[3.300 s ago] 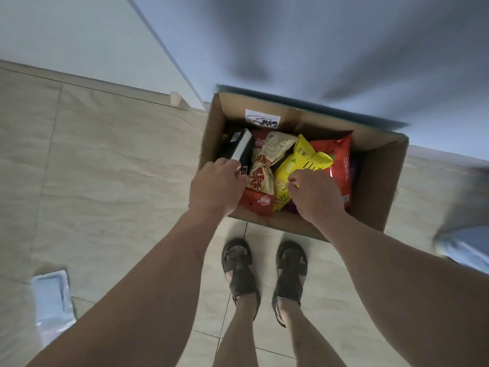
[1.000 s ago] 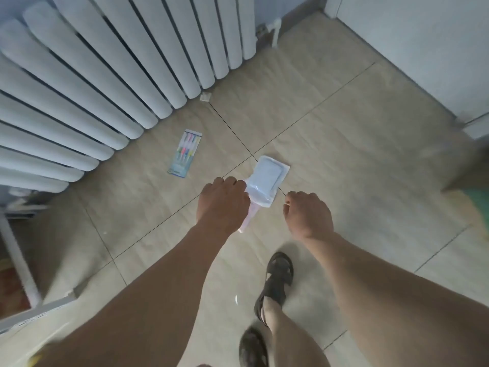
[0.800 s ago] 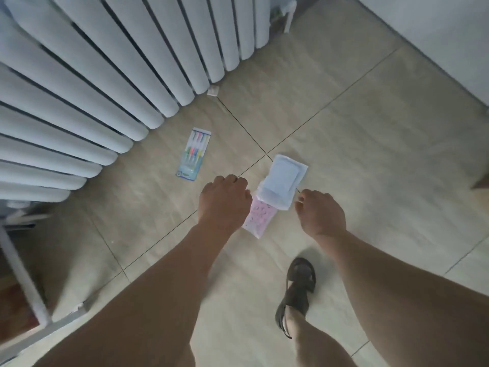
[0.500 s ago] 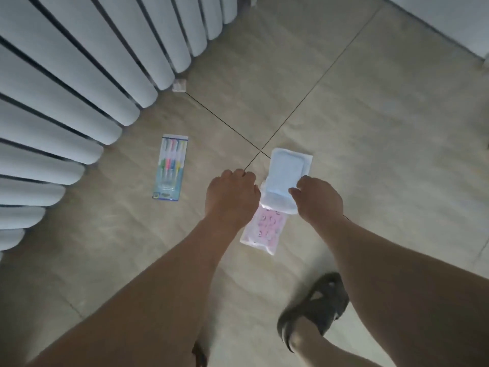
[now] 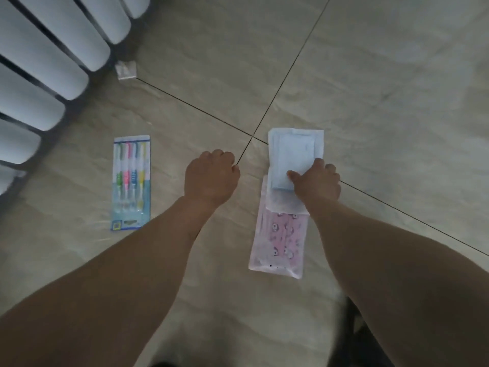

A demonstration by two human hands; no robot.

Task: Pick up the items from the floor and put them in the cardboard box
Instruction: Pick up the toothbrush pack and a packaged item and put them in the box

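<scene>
Step in hand: we judge we are taking the pale blue packet (image 5: 293,152) off the floor (image 5: 370,88), the first lift of this pair.
Right hand (image 5: 317,182): we have it on the packet's near right corner, thumb on top, the other fingers curled at its edge; whether they are already under it we cannot tell.
Left hand (image 5: 210,177): our fingers are curled loosely, holding nothing, above bare tile between the two groups of items.
Where the things lie: the blue packet lies flat, overlapping the far end of the pink patterned packet (image 5: 280,239); the toothbrush pack (image 5: 131,181) lies well apart to the left, near the radiator (image 5: 53,62).
Cardboard box: not in view.
How to do it well: we should slide fingertips under the thin edge, pinch firmly, and lift without dragging the pink packet; better, we gather both together.
Risk: slick film may slip from a corner pinch.
Next: our free left hand could take the toothbrush pack.
</scene>
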